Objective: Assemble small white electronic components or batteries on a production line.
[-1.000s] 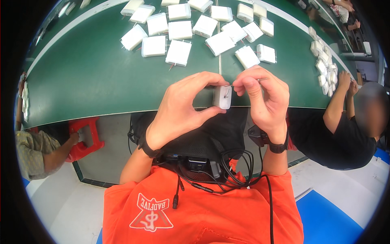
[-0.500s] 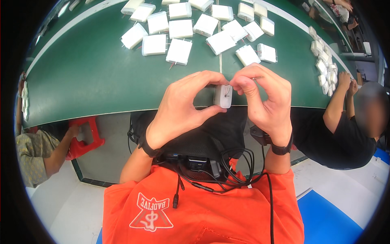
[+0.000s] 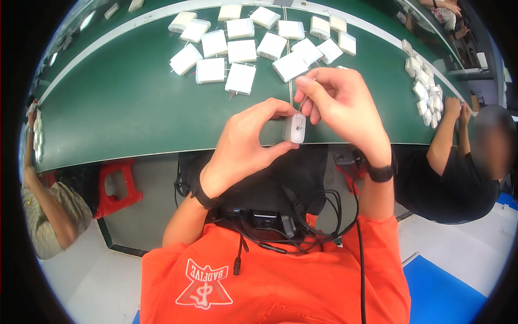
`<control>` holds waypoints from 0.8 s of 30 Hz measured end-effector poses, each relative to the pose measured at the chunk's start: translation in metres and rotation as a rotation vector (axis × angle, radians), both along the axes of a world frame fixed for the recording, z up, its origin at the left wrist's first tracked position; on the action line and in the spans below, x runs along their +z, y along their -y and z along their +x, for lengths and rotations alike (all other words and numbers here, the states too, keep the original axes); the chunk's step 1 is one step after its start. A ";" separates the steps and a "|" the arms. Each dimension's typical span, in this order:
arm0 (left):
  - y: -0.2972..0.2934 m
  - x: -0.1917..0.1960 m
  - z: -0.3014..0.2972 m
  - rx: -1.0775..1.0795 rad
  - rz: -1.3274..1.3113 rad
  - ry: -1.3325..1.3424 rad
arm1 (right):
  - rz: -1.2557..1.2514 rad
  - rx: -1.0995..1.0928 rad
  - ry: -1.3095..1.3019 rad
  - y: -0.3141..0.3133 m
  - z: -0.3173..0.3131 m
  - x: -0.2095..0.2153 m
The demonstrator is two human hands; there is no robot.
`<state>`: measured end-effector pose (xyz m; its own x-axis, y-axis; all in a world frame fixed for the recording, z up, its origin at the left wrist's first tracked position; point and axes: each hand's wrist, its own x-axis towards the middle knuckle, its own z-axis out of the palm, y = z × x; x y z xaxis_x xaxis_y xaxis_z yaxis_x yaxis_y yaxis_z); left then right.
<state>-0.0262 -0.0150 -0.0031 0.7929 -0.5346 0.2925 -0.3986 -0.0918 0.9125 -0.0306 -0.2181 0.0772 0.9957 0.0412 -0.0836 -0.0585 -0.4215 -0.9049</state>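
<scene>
My left hand [image 3: 243, 141] holds a small white plastic housing [image 3: 294, 135] between thumb and fingers at the table's near edge. The housing's end faces me, and thin dark wires [image 3: 299, 125] show there. My right hand [image 3: 342, 105] is closed around a slim metal tool [image 3: 303, 102], which slants down to the housing's upper rim by the wires. Whether its tip touches a wire is too small to tell. Beyond my hands, several similar white housings [image 3: 241, 78] with short wires or pins lie scattered on the green table [image 3: 140, 108].
More white pieces [image 3: 426, 86] are heaped at the table's right side, near a co-worker in black [image 3: 442, 178]. Another person [image 3: 51, 216] sits at the left beside a red stool [image 3: 120, 186]. Black cables [image 3: 324, 232] loop across my lap.
My right hand has tilted upward, and its tool now slants down to the housing. My left hand keeps its hold. The person on the left has reached an arm to the table.
</scene>
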 end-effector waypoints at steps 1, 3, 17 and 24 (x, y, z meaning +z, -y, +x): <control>0.000 -0.001 0.002 0.004 -0.001 0.002 | 0.142 -0.048 0.136 0.000 -0.004 -0.005; 0.002 -0.004 0.006 -0.014 -0.038 0.025 | 0.081 -0.125 0.338 0.014 -0.010 -0.013; -0.056 0.107 0.063 -0.060 0.115 0.342 | 0.476 -0.365 0.337 0.073 -0.030 -0.095; -0.084 0.108 0.288 0.184 0.678 0.518 | 0.337 -0.250 0.302 0.066 -0.028 -0.085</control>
<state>0.2616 0.0691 0.1052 0.7388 -0.6007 0.3055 -0.6739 -0.6530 0.3457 -0.0590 -0.2837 -0.0077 0.9563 -0.2256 0.1859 0.1647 -0.1098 -0.9802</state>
